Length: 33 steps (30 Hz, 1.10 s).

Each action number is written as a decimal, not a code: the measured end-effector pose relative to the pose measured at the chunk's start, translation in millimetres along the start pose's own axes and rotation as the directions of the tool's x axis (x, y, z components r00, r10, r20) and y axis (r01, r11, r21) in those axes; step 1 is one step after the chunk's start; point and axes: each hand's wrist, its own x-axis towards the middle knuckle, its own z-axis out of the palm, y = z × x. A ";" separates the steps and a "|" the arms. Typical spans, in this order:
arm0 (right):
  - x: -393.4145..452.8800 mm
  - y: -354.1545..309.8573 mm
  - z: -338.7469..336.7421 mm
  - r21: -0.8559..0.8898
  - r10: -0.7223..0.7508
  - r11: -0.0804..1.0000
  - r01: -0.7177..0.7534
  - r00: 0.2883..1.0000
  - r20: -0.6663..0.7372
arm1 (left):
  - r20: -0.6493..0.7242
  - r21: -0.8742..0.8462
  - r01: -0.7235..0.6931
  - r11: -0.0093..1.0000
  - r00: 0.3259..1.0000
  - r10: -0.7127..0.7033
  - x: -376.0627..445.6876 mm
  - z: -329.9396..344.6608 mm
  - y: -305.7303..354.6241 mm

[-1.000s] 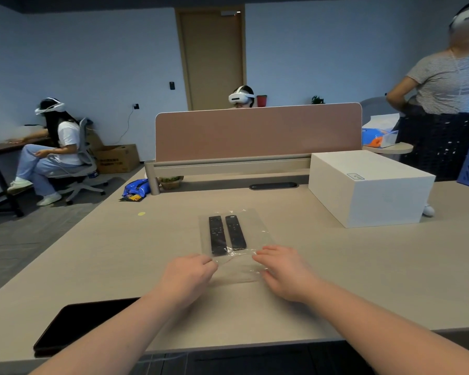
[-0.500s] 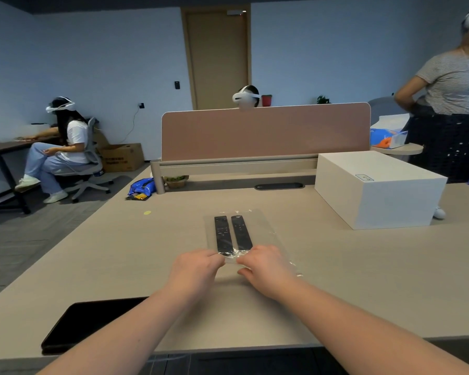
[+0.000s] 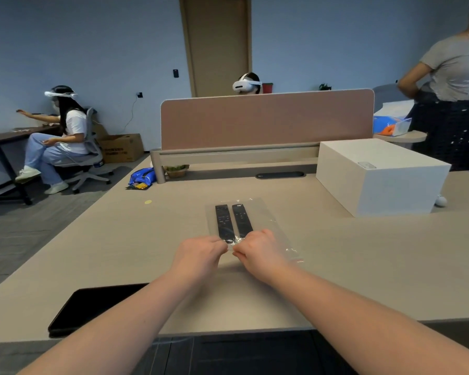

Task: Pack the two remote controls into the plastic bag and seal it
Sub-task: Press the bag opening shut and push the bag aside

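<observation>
Two slim black remote controls, the left one (image 3: pixel 223 221) and the right one (image 3: pixel 241 219), lie side by side inside a clear plastic bag (image 3: pixel 266 220) flat on the beige desk. My left hand (image 3: pixel 201 255) and my right hand (image 3: pixel 257 251) meet at the bag's near edge, fingers curled and pinching the plastic just below the remotes' near ends. The fingertips almost touch each other. The near ends of the remotes are partly hidden by my knuckles.
A white box (image 3: pixel 382 177) stands at the right back of the desk (image 3: pixel 363 266). A black tablet (image 3: pixel 92 304) lies near the front left edge. A pink divider (image 3: pixel 266 120) closes the far side. People sit and stand around the room.
My hands have come together from apart at the bag's near edge and now pinch it at the middle. The bag's near flap has been drawn up towards the remotes.
</observation>
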 end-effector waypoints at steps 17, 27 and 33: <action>2.7 -4.6 7.4 -0.080 0.077 0.994 -0.080 0.996 -0.043 | 0.028 -0.008 0.033 0.999 0.999 -0.032 0.3 5.2 -1.5; -0.6 -2.0 11.8 -0.121 0.025 0.992 -0.022 0.999 0.026 | 0.082 0.000 -0.036 0.999 0.996 0.036 -0.3 4.6 -1.7; -9.9 7.3 12.3 -0.216 -0.113 0.970 0.112 0.994 0.009 | 0.056 0.017 -0.057 0.998 0.997 0.056 -1.1 0.4 4.1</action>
